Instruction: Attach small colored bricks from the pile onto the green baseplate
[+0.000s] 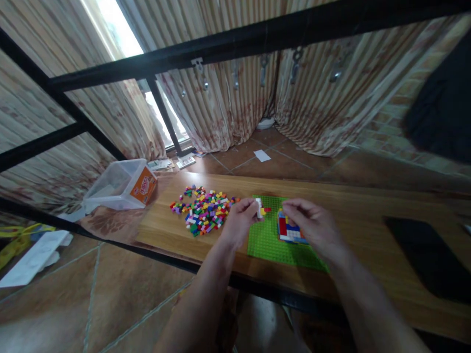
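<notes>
My left hand is closed on a small piece of joined toy bricks, white with yellow and red parts, held over the left part of a green baseplate. On the baseplate stands a low brick structure in red, white, blue and yellow. My right hand is over the structure's right side, thumb and fingers pinched together near its top edge. Whatever lies between those fingertips is hidden. To the left of my left hand a heap of loose, many-coloured bricks is spread on the wooden table.
A clear plastic box with an orange label stands beyond the table's left end. A black flat object lies on the table at right. A black metal rail crosses above, before striped curtains. White paper lies on the floor.
</notes>
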{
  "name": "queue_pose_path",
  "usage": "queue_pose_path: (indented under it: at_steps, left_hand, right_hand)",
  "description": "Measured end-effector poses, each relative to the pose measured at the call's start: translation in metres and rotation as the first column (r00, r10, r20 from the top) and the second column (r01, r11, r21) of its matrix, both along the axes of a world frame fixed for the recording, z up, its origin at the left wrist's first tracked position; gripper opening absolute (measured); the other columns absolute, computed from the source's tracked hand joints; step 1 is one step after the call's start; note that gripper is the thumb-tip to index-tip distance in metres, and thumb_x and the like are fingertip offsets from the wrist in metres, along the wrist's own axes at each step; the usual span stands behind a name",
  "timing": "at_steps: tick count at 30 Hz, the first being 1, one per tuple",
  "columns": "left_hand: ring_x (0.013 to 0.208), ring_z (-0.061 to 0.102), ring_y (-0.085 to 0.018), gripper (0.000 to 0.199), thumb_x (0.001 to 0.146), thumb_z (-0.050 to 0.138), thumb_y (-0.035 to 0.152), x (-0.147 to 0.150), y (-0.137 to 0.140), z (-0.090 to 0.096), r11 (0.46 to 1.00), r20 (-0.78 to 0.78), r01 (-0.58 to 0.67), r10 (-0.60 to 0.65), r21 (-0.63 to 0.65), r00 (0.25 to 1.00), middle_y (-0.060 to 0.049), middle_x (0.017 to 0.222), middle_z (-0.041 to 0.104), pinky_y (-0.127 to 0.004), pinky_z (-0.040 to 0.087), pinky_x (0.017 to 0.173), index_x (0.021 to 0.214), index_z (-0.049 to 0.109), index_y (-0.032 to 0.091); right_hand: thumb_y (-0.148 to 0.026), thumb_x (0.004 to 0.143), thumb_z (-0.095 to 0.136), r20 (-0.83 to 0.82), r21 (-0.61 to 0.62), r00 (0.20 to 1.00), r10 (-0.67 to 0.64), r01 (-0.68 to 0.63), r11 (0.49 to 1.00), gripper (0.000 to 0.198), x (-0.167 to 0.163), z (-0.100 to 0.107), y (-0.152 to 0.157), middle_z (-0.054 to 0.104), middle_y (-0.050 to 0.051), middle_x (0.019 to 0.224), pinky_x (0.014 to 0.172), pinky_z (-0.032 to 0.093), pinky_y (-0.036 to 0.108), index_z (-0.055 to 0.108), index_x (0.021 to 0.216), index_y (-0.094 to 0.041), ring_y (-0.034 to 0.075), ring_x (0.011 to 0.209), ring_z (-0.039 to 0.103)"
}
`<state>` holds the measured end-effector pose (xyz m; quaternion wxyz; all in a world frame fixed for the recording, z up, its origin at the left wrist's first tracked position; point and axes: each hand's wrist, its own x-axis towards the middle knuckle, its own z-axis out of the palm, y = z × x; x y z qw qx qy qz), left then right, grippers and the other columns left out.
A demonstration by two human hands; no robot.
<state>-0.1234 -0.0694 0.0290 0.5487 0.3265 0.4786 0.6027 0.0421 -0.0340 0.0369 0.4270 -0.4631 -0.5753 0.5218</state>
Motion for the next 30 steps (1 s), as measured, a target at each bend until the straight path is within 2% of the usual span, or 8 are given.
queue_pose_path:
  at_steps: [5,11,18,21,25,30]
  left_hand:
    - [0.068,0.053,-0.009,0.028,0.072,0.074,0.039,0.027,-0.003,0.001,0.999,0.077,0.037,-0.038,0.023,0.996,0.002,0.075,0.057,-0.023,0.048,0.069,0.080,0.061,0.015]
    - [0.069,0.053,-0.009,0.023,0.076,0.068,0.036,0.033,0.000,-0.004,1.000,0.024,0.023,-0.023,0.017,0.999,0.002,0.074,0.056,-0.022,0.047,0.068,0.082,0.060,0.015]
    - [0.063,0.051,-0.009,0.012,0.082,0.060,0.027,0.037,0.003,-0.004,1.000,-0.047,-0.002,0.002,-0.007,0.999,0.002,0.069,0.054,-0.021,0.044,0.061,0.079,0.059,0.016]
    - [0.060,0.050,-0.008,0.015,0.079,0.064,0.029,0.037,0.002,-0.001,1.000,0.039,0.001,0.000,-0.016,0.999,0.003,0.066,0.053,-0.020,0.043,0.059,0.077,0.060,0.015]
    - [0.060,0.052,-0.008,0.022,0.073,0.073,0.032,0.036,0.000,0.004,0.998,0.185,0.005,0.007,-0.062,0.983,0.001,0.067,0.057,-0.020,0.043,0.056,0.077,0.062,0.013]
    - [0.054,0.052,-0.008,0.018,0.074,0.073,0.027,0.036,0.000,0.003,0.990,0.188,-0.029,0.055,-0.137,0.981,0.001,0.065,0.058,-0.020,0.041,0.051,0.076,0.063,0.013]
  right_hand:
    - [-0.050,0.068,0.076,-0.021,0.005,0.995,0.098,-0.098,0.995,0.034,-0.010,0.001,-0.004,0.069,0.001,0.074,0.064,0.048,0.027,0.071,0.082,-0.020,0.014,0.066,0.061]
    - [-0.051,0.062,0.080,-0.084,-0.111,0.995,0.061,-0.070,0.991,0.037,-0.003,0.006,-0.004,0.066,-0.001,0.065,0.058,0.049,0.027,0.071,0.078,-0.020,0.012,0.058,0.058]
    - [-0.049,0.064,0.080,-0.135,-0.149,0.989,0.066,-0.086,0.985,0.036,0.002,-0.003,-0.002,0.067,0.000,0.061,0.057,0.050,0.025,0.074,0.078,-0.017,0.010,0.055,0.058]
    - [-0.050,0.063,0.081,-0.196,-0.184,0.980,0.042,-0.079,0.980,0.037,0.002,-0.003,-0.001,0.069,0.001,0.065,0.056,0.051,0.024,0.074,0.080,-0.018,0.010,0.055,0.059]
    - [-0.052,0.061,0.083,-0.276,-0.254,0.959,-0.066,-0.006,0.967,0.038,0.005,0.002,-0.001,0.066,-0.001,0.064,0.049,0.047,0.021,0.073,0.077,-0.018,0.007,0.050,0.053]
    - [-0.049,0.062,0.083,-0.288,-0.265,0.954,-0.080,0.001,0.964,0.036,0.009,0.002,0.002,0.061,-0.002,0.059,0.044,0.039,0.018,0.073,0.076,-0.018,0.005,0.047,0.046]
